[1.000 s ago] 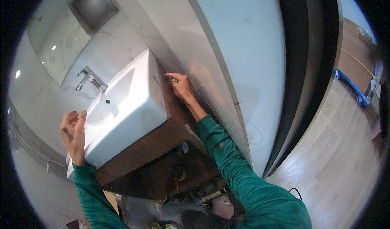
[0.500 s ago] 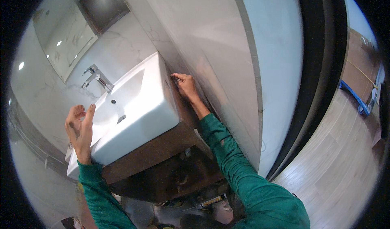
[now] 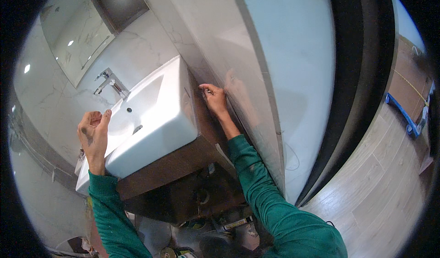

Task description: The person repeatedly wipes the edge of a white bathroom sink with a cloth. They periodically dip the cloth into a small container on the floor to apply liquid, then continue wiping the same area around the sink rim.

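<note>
While the left hand [image 3: 94, 133], fingers apart, hangs by the sink [image 3: 158, 139], the right hand [image 3: 216, 102] curls beside the cabinet [image 3: 162, 166], grip unclear; slipping could scratch the wall [image 3: 213, 38]!

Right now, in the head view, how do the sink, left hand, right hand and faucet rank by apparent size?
1. Sink
2. Left hand
3. Right hand and faucet: too alike to rank

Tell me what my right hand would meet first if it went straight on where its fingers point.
Probably the side of the brown cabinet under the white basin; your right hand has its fingertips aimed that way, though depth leaves any gap unclear.
</note>
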The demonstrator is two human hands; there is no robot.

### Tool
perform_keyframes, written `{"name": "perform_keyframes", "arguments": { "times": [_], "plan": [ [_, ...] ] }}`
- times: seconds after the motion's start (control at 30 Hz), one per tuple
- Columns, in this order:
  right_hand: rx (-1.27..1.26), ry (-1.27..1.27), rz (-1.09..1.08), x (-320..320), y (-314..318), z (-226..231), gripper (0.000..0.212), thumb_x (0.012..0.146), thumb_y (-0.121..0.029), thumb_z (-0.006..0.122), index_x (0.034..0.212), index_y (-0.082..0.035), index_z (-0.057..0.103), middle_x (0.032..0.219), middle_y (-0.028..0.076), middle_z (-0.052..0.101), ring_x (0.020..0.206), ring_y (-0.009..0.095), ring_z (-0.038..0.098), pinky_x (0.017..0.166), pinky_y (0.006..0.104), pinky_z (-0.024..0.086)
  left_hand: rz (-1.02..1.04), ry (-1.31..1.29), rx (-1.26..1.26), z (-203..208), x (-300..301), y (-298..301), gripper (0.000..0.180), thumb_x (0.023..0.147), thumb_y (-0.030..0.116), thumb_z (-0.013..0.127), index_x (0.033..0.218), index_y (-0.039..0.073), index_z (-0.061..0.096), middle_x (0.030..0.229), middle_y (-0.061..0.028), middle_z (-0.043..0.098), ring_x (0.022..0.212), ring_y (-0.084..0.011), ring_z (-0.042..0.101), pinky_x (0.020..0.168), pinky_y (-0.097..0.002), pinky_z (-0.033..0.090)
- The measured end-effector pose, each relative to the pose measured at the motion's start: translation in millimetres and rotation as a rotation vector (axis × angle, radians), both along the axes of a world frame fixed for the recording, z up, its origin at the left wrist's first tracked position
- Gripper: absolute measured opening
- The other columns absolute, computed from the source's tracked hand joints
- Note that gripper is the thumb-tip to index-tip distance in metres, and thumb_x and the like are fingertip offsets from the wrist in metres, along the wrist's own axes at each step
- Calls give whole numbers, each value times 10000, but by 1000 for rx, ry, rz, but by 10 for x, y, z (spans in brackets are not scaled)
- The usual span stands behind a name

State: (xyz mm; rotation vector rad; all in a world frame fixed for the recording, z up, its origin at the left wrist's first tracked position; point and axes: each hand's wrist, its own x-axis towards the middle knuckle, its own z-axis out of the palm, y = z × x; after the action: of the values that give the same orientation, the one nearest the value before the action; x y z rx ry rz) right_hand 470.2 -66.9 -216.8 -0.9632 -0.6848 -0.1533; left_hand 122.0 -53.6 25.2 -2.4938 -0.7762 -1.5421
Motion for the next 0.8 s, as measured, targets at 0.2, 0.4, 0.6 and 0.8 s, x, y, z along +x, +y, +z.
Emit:
{"name": "perform_keyframes", "arguments": {
  "times": [0.2, 0.4, 0.6, 0.8],
  "plan": [
    [-103, -59, -102, -125, -87, 48, 258, 888, -36, 602, 1108, -61, 735, 898, 105, 740, 911, 202, 690, 812, 309, 532, 2, 3, 10, 7, 30, -73, 395, 827, 291, 754, 942, -82, 696, 856, -194, 714, 800, -251, 689, 747, -333, 534],
    [-82, -281, -252, 289, 267, 109, 380, 784, 8, 559, 1113, -61, 736, 1019, 159, 734, 988, 261, 693, 838, 333, 536, -91, 0, -14, -16, 36, -85, 372, 835, 263, 755, 945, -87, 693, 846, -179, 709, 792, -231, 679, 736, -328, 532],
    [-93, -227, -208, 415, 454, 320, 382, 760, 6, 535, 1078, -48, 740, 1044, 188, 721, 957, 334, 696, 855, 365, 535, -153, -21, 10, -28, 42, -15, 385, 840, 270, 759, 954, -92, 689, 858, -183, 707, 802, -235, 681, 751, -332, 537],
    [-83, -263, -302, 230, 252, 259, 305, 810, -33, 565, 1061, -39, 739, 1012, 185, 724, 938, 327, 705, 835, 363, 533, -138, -22, -2, -38, 43, -5, 408, 840, 281, 759, 971, -100, 688, 874, -196, 710, 830, -247, 688, 762, -334, 538]
  ]
}}
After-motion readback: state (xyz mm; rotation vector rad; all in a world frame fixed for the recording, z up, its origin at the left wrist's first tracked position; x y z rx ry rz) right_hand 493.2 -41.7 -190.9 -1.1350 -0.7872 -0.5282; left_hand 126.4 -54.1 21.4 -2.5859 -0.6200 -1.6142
